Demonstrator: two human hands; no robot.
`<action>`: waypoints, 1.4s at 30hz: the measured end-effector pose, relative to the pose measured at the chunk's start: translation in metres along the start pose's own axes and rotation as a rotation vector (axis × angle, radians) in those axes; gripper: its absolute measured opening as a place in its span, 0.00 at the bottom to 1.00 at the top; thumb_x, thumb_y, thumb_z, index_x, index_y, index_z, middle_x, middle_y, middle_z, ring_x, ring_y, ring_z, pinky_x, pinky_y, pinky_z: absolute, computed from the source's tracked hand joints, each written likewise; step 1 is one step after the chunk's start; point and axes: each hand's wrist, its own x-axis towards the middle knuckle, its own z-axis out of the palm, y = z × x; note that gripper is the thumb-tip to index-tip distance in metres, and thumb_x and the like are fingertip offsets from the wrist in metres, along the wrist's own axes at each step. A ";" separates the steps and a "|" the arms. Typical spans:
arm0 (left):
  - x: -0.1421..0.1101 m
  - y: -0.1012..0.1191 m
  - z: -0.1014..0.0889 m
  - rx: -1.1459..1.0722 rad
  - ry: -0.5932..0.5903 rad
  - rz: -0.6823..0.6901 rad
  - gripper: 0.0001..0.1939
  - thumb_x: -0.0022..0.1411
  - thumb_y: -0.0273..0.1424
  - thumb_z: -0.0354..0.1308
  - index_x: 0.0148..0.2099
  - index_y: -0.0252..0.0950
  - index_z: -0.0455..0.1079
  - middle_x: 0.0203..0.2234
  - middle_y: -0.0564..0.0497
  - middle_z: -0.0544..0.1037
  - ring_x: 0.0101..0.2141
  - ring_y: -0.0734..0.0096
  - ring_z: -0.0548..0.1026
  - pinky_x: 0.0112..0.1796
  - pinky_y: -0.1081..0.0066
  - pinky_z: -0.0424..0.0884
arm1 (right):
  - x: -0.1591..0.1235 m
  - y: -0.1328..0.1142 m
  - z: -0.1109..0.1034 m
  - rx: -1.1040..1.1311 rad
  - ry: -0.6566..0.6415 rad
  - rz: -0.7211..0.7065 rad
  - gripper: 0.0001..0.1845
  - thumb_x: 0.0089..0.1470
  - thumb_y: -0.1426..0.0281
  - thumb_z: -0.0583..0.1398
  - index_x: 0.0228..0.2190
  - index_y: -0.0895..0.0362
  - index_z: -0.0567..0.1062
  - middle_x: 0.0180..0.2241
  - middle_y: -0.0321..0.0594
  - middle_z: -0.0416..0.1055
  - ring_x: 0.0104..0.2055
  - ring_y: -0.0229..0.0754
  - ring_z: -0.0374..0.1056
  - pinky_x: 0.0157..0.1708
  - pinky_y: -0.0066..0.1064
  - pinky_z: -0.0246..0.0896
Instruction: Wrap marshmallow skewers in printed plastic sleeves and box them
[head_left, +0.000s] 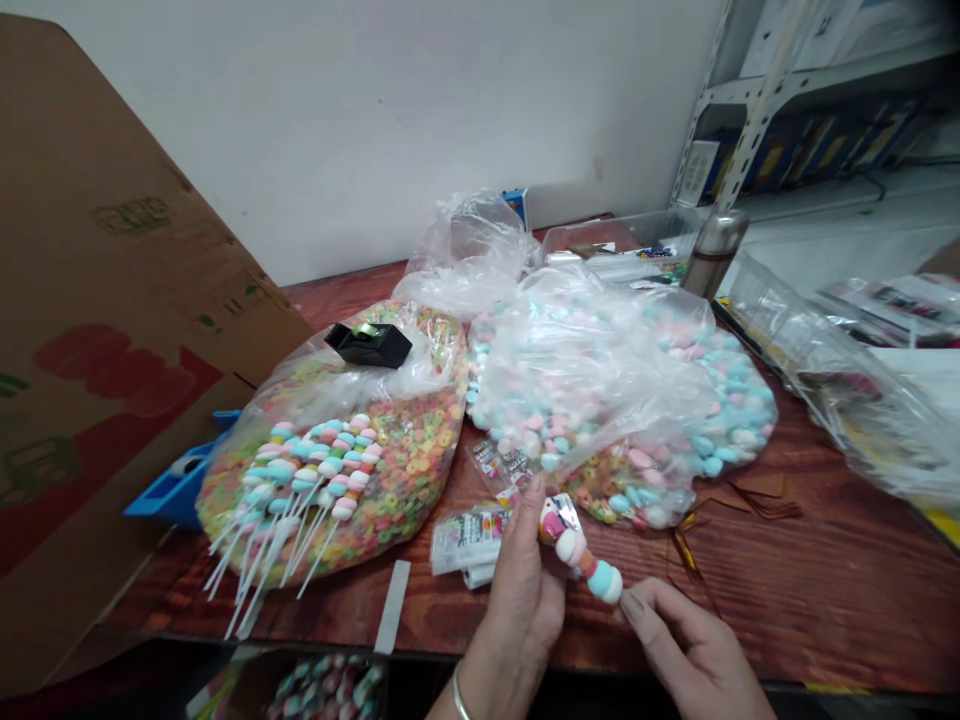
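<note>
Left hand: the left hand [529, 580] is closed around the upper part of a candy skewer [589, 566], thumb on the near side, fingers curled behind.
Right hand: the right hand [694, 640] has thumb and forefinger pinched together at the skewer's lower end, by the white and blue sweet; the stick itself is too small to make out there.
Skewer in hand: one, slanting down from the left hand to the right, above the front of the wooden table [570, 630]; pink, orange, blue and white pieces show, with a printed wrapper [559, 517] at its top.
Finished-looking skewers: a pile of skewers [315, 465], white sticks toward the front edge; they overlap too much for a sure count.
Large bags: two, a bag of coloured rings [420, 460] under the pile and a bag of marshmallows [739, 410] to its right.
Mixed sweets: one clear bag of rings and marshmallows [637, 490], just beyond the hands.
Tape dispensers: one black dispenser [371, 345], lying on the ring bag; one blue dispenser [176, 485] beside it, near the cardboard box [142, 300].
Printed packets: several printed packets [461, 540] beside the left hand, stacked, number unclear.
Bottle: one metallic bottle [714, 255], at the back right.
Bracelet: one silver bracelet [459, 692], left wrist.
</note>
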 end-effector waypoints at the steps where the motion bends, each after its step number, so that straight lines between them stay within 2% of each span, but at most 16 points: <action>1: -0.001 0.001 0.001 -0.001 0.005 -0.016 0.18 0.50 0.41 0.68 0.36 0.33 0.73 0.25 0.53 0.75 0.22 0.77 0.70 0.24 0.76 0.66 | 0.000 0.001 -0.001 -0.018 0.002 -0.002 0.19 0.61 0.56 0.52 0.26 0.56 0.70 0.25 0.34 0.65 0.28 0.37 0.61 0.30 0.23 0.58; 6: -0.002 0.003 0.003 0.002 -0.029 -0.072 0.16 0.54 0.41 0.65 0.38 0.32 0.72 0.20 0.55 0.72 0.19 0.77 0.68 0.23 0.75 0.67 | -0.002 -0.001 -0.003 -0.076 -0.005 -0.017 0.19 0.63 0.57 0.51 0.27 0.55 0.72 0.25 0.34 0.68 0.28 0.38 0.64 0.30 0.23 0.60; 11: 0.000 -0.001 0.002 -0.085 -0.042 -0.046 0.09 0.57 0.32 0.63 0.38 0.32 0.71 0.30 0.47 0.76 0.33 0.66 0.77 0.34 0.69 0.74 | -0.004 0.000 -0.001 -0.299 0.022 -0.113 0.18 0.65 0.62 0.49 0.28 0.55 0.71 0.24 0.34 0.70 0.26 0.36 0.67 0.27 0.21 0.62; 13: 0.001 -0.001 0.004 -0.144 -0.037 -0.054 0.07 0.58 0.29 0.62 0.39 0.32 0.70 0.29 0.48 0.75 0.32 0.68 0.76 0.38 0.66 0.75 | -0.004 0.004 -0.001 -0.469 0.098 -0.269 0.13 0.64 0.65 0.51 0.32 0.55 0.72 0.25 0.33 0.72 0.24 0.35 0.70 0.26 0.21 0.62; 15: 0.000 -0.001 0.006 -0.178 -0.046 -0.054 0.06 0.59 0.28 0.61 0.39 0.32 0.70 0.25 0.51 0.73 0.28 0.72 0.74 0.38 0.66 0.75 | -0.004 0.010 -0.001 -0.695 0.233 -0.505 0.08 0.62 0.68 0.55 0.38 0.56 0.73 0.27 0.35 0.76 0.25 0.36 0.72 0.27 0.23 0.63; 17: -0.001 0.000 0.009 -0.188 -0.049 -0.047 0.05 0.59 0.28 0.61 0.38 0.31 0.70 0.23 0.53 0.70 0.26 0.74 0.72 0.35 0.68 0.74 | -0.005 0.014 0.000 -0.921 0.339 -0.722 0.10 0.60 0.70 0.58 0.43 0.60 0.73 0.27 0.38 0.77 0.24 0.40 0.73 0.27 0.29 0.63; 19: -0.002 0.001 0.011 -0.175 -0.040 -0.042 0.06 0.59 0.29 0.61 0.37 0.32 0.70 0.23 0.54 0.69 0.25 0.75 0.71 0.33 0.70 0.74 | -0.005 0.015 0.001 -1.057 0.363 -0.849 0.12 0.57 0.73 0.60 0.44 0.62 0.72 0.23 0.39 0.76 0.21 0.42 0.72 0.25 0.33 0.61; 21: -0.004 0.002 0.011 -0.145 -0.035 -0.029 0.07 0.59 0.31 0.62 0.36 0.33 0.69 0.22 0.54 0.69 0.24 0.75 0.70 0.31 0.73 0.73 | -0.005 0.011 0.003 -1.053 0.340 -0.904 0.12 0.57 0.74 0.60 0.44 0.62 0.72 0.21 0.37 0.75 0.19 0.41 0.70 0.24 0.32 0.60; 23: -0.004 0.003 0.011 -0.107 -0.044 -0.005 0.08 0.59 0.33 0.62 0.34 0.33 0.69 0.22 0.54 0.69 0.24 0.76 0.70 0.31 0.74 0.72 | -0.003 0.004 0.006 -0.883 0.293 -0.809 0.10 0.59 0.73 0.57 0.43 0.59 0.72 0.23 0.37 0.75 0.21 0.40 0.70 0.25 0.29 0.60; 26: -0.004 0.005 0.009 -0.078 -0.090 0.027 0.08 0.59 0.33 0.61 0.34 0.33 0.69 0.22 0.54 0.70 0.25 0.75 0.70 0.31 0.73 0.71 | 0.005 -0.006 0.014 -0.395 0.137 -0.338 0.11 0.64 0.66 0.51 0.34 0.55 0.72 0.24 0.35 0.72 0.24 0.37 0.68 0.25 0.24 0.59; 28: -0.003 0.006 0.008 -0.074 -0.136 0.017 0.08 0.59 0.33 0.61 0.35 0.33 0.70 0.22 0.54 0.69 0.25 0.75 0.69 0.32 0.73 0.71 | 0.012 -0.010 0.022 -0.043 0.056 -0.032 0.19 0.63 0.57 0.50 0.27 0.55 0.69 0.19 0.31 0.62 0.20 0.35 0.59 0.20 0.24 0.53; 29: -0.003 0.006 0.007 -0.067 -0.159 0.000 0.07 0.59 0.33 0.61 0.35 0.33 0.70 0.23 0.54 0.69 0.25 0.75 0.69 0.32 0.73 0.71 | 0.015 -0.011 0.026 0.095 0.051 0.056 0.22 0.61 0.53 0.51 0.25 0.55 0.67 0.18 0.29 0.57 0.19 0.34 0.54 0.18 0.24 0.49; 31: -0.002 0.005 0.006 -0.046 -0.207 -0.043 0.08 0.59 0.34 0.61 0.33 0.33 0.69 0.22 0.55 0.69 0.25 0.75 0.70 0.33 0.73 0.71 | 0.023 -0.012 0.037 0.272 0.090 0.105 0.24 0.57 0.48 0.53 0.23 0.55 0.65 0.18 0.27 0.52 0.20 0.33 0.48 0.19 0.24 0.45; 35: 0.002 0.011 0.007 -0.015 -0.275 -0.135 0.10 0.60 0.37 0.61 0.35 0.34 0.70 0.25 0.52 0.71 0.28 0.73 0.72 0.36 0.71 0.72 | 0.035 -0.019 0.053 0.326 0.216 0.032 0.24 0.56 0.49 0.55 0.24 0.56 0.67 0.22 0.30 0.57 0.24 0.34 0.52 0.25 0.24 0.50; 39: 0.016 0.038 0.015 -0.022 -0.287 -0.098 0.15 0.59 0.39 0.61 0.45 0.35 0.71 0.38 0.45 0.76 0.41 0.62 0.76 0.42 0.67 0.73 | 0.038 -0.028 0.058 0.280 0.320 0.027 0.23 0.56 0.49 0.55 0.22 0.56 0.67 0.20 0.29 0.55 0.23 0.34 0.51 0.22 0.23 0.50; 42: 0.025 0.054 0.027 -0.009 -0.340 -0.041 0.15 0.60 0.34 0.61 0.48 0.36 0.70 0.32 0.50 0.75 0.35 0.69 0.76 0.40 0.69 0.74 | 0.034 -0.027 0.055 0.103 0.383 -0.054 0.22 0.60 0.53 0.52 0.23 0.55 0.68 0.21 0.31 0.60 0.23 0.35 0.57 0.22 0.23 0.53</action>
